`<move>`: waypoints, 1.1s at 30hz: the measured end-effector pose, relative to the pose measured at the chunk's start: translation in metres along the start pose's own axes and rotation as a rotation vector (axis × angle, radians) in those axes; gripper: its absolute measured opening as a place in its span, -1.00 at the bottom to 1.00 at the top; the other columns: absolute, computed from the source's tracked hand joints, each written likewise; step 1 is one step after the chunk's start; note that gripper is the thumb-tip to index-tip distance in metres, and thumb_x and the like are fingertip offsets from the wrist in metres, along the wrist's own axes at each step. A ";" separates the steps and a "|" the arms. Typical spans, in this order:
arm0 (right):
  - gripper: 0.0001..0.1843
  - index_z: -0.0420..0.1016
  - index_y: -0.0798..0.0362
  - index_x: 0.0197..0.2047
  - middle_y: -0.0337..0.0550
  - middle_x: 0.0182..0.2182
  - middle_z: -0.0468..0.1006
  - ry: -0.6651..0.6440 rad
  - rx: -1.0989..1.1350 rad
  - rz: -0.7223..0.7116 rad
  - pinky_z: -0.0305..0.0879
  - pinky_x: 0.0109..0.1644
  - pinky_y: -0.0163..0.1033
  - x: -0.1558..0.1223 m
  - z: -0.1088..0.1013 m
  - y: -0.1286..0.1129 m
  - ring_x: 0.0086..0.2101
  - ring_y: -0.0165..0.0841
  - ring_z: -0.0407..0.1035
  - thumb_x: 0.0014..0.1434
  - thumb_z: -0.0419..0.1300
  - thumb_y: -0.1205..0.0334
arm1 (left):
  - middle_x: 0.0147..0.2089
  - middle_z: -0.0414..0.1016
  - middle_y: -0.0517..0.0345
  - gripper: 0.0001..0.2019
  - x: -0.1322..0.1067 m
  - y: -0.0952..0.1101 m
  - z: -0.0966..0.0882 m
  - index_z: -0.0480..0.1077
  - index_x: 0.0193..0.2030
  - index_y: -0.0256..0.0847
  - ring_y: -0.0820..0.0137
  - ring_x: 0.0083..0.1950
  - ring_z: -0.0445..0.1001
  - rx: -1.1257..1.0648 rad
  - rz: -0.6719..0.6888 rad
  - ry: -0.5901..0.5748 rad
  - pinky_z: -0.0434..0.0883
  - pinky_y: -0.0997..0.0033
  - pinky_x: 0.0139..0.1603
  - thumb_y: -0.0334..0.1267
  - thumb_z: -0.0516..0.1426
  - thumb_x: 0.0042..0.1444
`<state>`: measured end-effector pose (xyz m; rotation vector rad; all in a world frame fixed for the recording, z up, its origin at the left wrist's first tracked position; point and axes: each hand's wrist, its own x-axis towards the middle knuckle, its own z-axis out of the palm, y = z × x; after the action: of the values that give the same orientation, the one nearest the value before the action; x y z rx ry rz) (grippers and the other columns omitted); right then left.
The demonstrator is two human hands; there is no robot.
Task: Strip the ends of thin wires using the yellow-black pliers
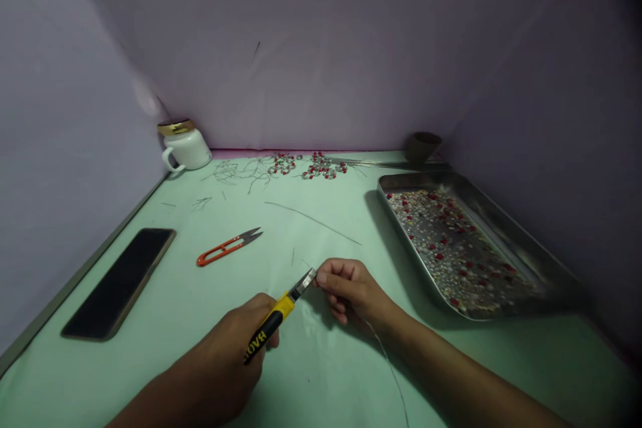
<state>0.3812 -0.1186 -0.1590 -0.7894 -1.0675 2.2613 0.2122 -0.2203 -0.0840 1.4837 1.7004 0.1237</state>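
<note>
My left hand (233,351) is wrapped round the yellow and black handles of a pair of pliers (285,306), whose metal jaws point up and to the right. Close to the jaw tips, my right hand (354,291) pinches a thin wire (390,362) between thumb and fingers. The wire trails from below that palm down to the bottom edge of the view. What lies right at the jaw tips is too small to make out. Orange-handled thread snips (225,249) rest on the table, left of the pliers.
A metal tray (414,257) of small red and pale beads stands at right. Beaded wire pieces (321,167) and loose wires (225,172) lie at the back. A phone (120,281), a white mug (188,149) and a dark cup (421,147) stand around the green table (165,374).
</note>
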 end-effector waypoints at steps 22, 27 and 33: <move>-0.80 0.44 0.15 -0.52 -0.43 -0.80 0.19 0.037 0.073 0.023 -0.05 -0.80 -0.49 -0.001 0.002 -0.004 -0.79 -0.63 -0.06 -0.11 0.32 0.19 | -0.03 0.41 0.15 -0.56 0.006 -0.021 -0.002 0.33 -0.19 -0.12 0.24 -0.10 0.37 -0.300 -0.014 0.020 0.32 0.29 -0.08 -0.43 0.00 -0.31; -0.81 0.45 0.14 -0.52 -0.43 -0.80 0.20 0.031 0.063 0.001 -0.05 -0.80 -0.49 -0.001 0.002 -0.002 -0.80 -0.63 -0.05 -0.10 0.32 0.20 | -0.10 0.44 0.22 -0.55 -0.002 -0.014 0.000 0.35 -0.17 -0.12 0.31 -0.10 0.40 -0.266 0.003 0.014 0.32 0.41 -0.09 -0.50 -0.04 -0.27; -0.80 0.45 0.15 -0.52 -0.43 -0.83 0.19 0.020 0.049 0.012 -0.06 -0.81 -0.49 0.000 0.003 -0.003 -0.81 -0.63 -0.05 -0.09 0.31 0.18 | -0.13 0.43 0.23 -0.60 -0.004 -0.002 -0.002 0.32 -0.23 -0.14 0.36 -0.14 0.40 -0.259 0.014 0.005 0.31 0.44 -0.12 -0.53 -0.07 -0.24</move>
<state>0.3799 -0.1183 -0.1554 -0.7986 -0.9967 2.2759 0.2088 -0.2238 -0.0817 1.3027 1.6109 0.3425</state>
